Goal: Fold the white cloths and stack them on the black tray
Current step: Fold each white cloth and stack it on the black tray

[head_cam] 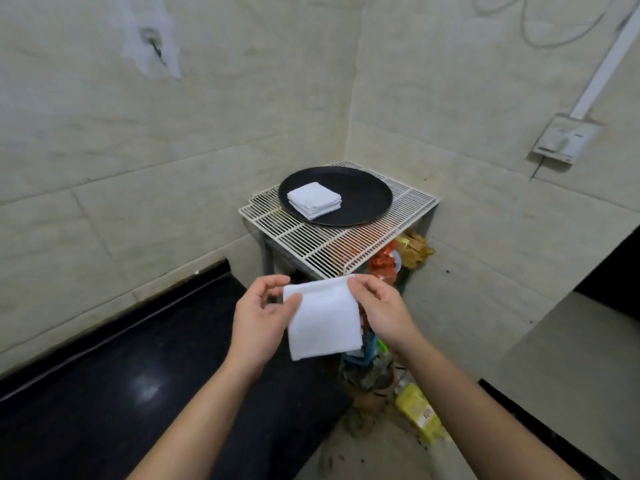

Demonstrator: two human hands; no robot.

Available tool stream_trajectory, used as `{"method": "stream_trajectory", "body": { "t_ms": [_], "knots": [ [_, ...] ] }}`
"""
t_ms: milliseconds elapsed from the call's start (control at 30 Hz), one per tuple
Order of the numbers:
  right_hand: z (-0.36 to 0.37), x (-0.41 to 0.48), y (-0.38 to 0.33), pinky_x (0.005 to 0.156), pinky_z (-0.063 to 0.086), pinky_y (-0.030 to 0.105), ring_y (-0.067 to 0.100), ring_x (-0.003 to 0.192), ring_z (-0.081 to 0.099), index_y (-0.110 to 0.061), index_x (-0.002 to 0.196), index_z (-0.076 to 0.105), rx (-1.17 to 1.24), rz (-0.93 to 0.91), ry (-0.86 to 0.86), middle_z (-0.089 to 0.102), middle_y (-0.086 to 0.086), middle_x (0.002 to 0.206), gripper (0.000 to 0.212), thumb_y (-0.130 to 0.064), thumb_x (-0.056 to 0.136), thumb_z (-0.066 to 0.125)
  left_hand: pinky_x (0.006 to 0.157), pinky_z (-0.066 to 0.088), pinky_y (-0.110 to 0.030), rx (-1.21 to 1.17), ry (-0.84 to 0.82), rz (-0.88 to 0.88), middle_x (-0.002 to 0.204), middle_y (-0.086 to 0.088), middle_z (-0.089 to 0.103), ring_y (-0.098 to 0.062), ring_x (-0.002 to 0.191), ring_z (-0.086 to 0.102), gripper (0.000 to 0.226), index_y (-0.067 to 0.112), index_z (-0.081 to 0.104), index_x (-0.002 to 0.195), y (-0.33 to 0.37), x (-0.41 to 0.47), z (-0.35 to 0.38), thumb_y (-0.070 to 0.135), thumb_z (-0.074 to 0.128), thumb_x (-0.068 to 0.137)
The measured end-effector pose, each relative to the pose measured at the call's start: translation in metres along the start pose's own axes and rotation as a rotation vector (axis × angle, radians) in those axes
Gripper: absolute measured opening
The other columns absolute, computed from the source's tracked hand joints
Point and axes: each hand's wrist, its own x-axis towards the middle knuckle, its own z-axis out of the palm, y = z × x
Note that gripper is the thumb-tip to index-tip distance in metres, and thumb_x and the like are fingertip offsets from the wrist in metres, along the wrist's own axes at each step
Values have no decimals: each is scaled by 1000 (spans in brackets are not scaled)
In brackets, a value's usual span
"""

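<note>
- A white cloth (323,317) is pinched at its top corners by the left hand (261,315) and right hand (381,310), short of the tray (367,195).
- Could easily be dropped if one pinch gets loosened mid-fold.

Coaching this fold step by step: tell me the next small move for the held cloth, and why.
Probably fold it in half once more. The left hand and right hand pinch the top corners of the white cloth, which hangs as an oblong, while the stack on the black tray holds squares.
</note>
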Motion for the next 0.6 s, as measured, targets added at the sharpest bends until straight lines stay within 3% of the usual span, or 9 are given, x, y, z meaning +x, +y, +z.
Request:
{"method": "stream_trajectory", "body": {
  "t_ms": [67, 167, 300, 433, 600],
  "knots": [
    [-11, 43, -16, 70, 52, 25, 10, 86, 67, -22, 105, 71, -1, -18, 22, 73, -6, 93, 19, -34, 101, 57, 57, 50, -17, 20, -4, 39, 88, 4, 63, -1, 56, 56, 21, 17, 65, 104, 15, 44, 17, 8, 73, 87],
    [-25, 97, -30, 75, 56, 27, 8, 89, 68, -27, 104, 72, -17, -29, 45, 74, -9, 95, 18, -37, 100, 58, 59, 50, -24, 68, -3, 54, 90, 5, 63, -6, 57, 54, 21, 22, 66, 102, 23, 103, 39, 14, 75, 85],
    [-36, 164, -42, 75, 54, 21, 3, 93, 67, -28, 107, 71, -94, -84, 20, 72, -11, 101, 19, -39, 100, 55, 57, 47, -22, 77, 49, 61, 90, 7, 62, -2, 54, 52, 21, 24, 65, 100, 20, 169, 63, 14, 75, 85],
    [-39, 236, -52, 63, 48, 10, -6, 85, 64, -29, 109, 66, -151, -75, -65, 67, -17, 98, 19, -40, 101, 52, 62, 53, -32, -23, 129, -38, 97, -4, 68, -14, 73, 67, 23, 16, 64, 107, 10, 228, 82, 12, 73, 87],
    [-31, 341, -50, 70, 39, 18, 0, 95, 54, -31, 114, 62, -238, -42, -176, 59, -18, 104, 19, -40, 102, 51, 56, 51, -30, -134, 283, -184, 86, -3, 66, -11, 64, 64, 25, 12, 62, 111, -4, 300, 98, 11, 72, 88]
  ]
}}
